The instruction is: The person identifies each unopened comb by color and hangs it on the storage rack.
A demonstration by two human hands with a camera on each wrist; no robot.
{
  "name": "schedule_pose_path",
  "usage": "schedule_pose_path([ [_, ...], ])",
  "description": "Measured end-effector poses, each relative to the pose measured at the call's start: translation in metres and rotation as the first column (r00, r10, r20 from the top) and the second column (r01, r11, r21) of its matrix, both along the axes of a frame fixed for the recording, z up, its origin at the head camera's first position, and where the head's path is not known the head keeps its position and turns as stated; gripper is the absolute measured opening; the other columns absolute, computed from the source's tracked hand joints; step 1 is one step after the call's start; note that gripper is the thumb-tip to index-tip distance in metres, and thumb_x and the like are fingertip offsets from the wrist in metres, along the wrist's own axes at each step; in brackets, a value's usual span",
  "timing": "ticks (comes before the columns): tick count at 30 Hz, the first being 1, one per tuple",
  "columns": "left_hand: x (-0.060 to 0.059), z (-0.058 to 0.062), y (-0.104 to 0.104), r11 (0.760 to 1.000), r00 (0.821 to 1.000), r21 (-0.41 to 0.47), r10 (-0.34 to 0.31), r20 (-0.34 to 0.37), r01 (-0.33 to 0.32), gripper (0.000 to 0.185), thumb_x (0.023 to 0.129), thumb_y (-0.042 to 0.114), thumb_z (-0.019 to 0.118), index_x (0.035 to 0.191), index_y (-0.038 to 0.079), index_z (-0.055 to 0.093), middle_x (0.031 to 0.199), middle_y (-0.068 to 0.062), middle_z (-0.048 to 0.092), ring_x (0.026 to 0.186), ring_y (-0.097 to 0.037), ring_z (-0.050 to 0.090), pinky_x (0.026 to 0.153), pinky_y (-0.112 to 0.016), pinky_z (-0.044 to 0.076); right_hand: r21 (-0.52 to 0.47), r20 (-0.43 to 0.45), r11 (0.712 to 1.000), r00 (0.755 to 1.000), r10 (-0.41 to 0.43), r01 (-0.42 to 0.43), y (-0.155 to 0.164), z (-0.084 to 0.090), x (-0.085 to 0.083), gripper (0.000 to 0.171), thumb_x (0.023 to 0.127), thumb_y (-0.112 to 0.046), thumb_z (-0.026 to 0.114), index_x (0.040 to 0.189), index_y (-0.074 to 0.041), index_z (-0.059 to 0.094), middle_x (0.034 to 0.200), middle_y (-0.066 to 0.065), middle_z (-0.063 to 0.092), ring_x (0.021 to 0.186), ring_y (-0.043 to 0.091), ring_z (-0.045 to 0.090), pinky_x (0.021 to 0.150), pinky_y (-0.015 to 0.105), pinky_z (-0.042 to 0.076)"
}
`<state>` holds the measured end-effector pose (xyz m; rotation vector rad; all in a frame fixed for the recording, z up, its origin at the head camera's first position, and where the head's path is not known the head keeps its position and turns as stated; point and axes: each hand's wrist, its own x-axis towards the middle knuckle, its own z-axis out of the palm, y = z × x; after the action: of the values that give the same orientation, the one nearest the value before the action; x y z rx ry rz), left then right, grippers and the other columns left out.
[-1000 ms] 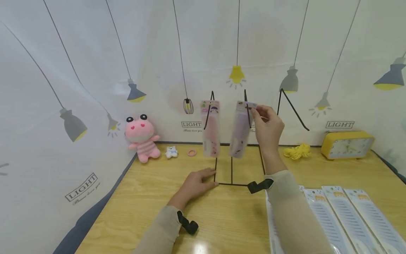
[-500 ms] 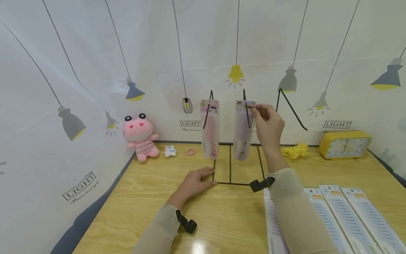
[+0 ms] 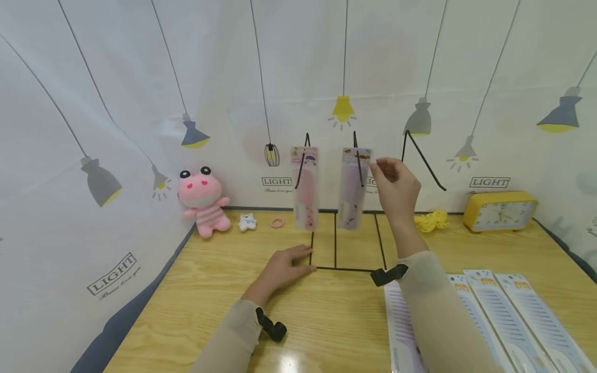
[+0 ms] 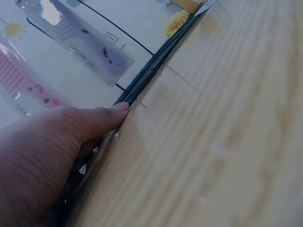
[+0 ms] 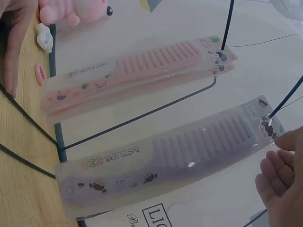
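Left hand (image 3: 282,269) low, palm down, fingers straight and together, thumb tucked alongside. Left forearm in beige sleeve, black strap at wrist. Right hand (image 3: 395,185) raised, forearm near upright, fingers loosely curled, thumb and forefinger tips close together, gripping nothing. Right sleeve beige, black strap at wrist.

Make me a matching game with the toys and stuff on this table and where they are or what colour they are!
Things:
1. plush toy
2. alarm clock
3. purple comb pack
4. left hand

Descriptions:
A. hangs on a wire hook
B. pink, at the left wall
C. rests on the base of the wire rack
D. yellow, far right on the table

Pairs: 1-B, 2-D, 3-A, 4-C
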<state>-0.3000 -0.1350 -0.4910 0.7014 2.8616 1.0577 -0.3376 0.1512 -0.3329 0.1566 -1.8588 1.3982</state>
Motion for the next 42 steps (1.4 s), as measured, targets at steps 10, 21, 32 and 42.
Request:
schedule_pose_path([
  [10,0.003,-0.004,0.001,1.0,1.0,0.016,0.007,0.009,-0.007,0.058,0.092,0.049,0.07,0.144,0.024,0.058,0.152,0.0,0.048,0.141,-0.023,0.043,0.117,-0.046,0.033,-0.008,0.079,0.995,0.992,0.096,-0.096,0.009,-0.005,0.018,0.045,0.088,-0.041,0.078,0.111,-0.004,0.071,0.1,0.006,0.073,0.09,0.01,0.067,0.08,0.017,0.054],
  [21,0.003,-0.004,0.004,1.0,1.0,0.012,0.0,-0.003,0.0,0.058,0.092,0.047,0.071,0.143,0.022,0.059,0.152,0.001,0.049,0.141,-0.019,0.043,0.118,-0.043,0.033,0.081,0.153,0.988,0.981,0.122,-0.135,0.022,-0.006,0.038,0.047,0.084,-0.047,0.08,0.109,-0.008,0.072,0.101,0.004,0.073,0.092,0.012,0.067,0.084,0.023,0.054],
  [32,0.001,-0.002,0.003,1.0,1.0,-0.012,0.001,-0.018,-0.001,0.058,0.093,0.049,0.069,0.144,0.022,0.058,0.152,0.0,0.048,0.141,-0.021,0.044,0.117,-0.043,0.033,0.271,0.306,0.936,0.942,0.138,-0.225,0.052,-0.019,0.083,0.043,0.089,-0.047,0.075,0.116,-0.013,0.069,0.108,0.004,0.073,0.101,0.017,0.068,0.087,0.027,0.055],
  [42,0.0,0.002,0.002,1.0,0.999,-0.003,-0.017,-0.029,0.017,0.056,0.094,0.044,0.07,0.142,0.018,0.06,0.15,-0.003,0.051,0.14,-0.024,0.045,0.117,-0.045,0.034,0.346,0.525,0.812,0.814,0.247,-0.47,0.09,-0.094,0.107,0.039,0.095,-0.038,0.071,0.121,-0.009,0.068,0.114,0.002,0.071,0.109,0.026,0.067,0.091,0.048,0.056],
])
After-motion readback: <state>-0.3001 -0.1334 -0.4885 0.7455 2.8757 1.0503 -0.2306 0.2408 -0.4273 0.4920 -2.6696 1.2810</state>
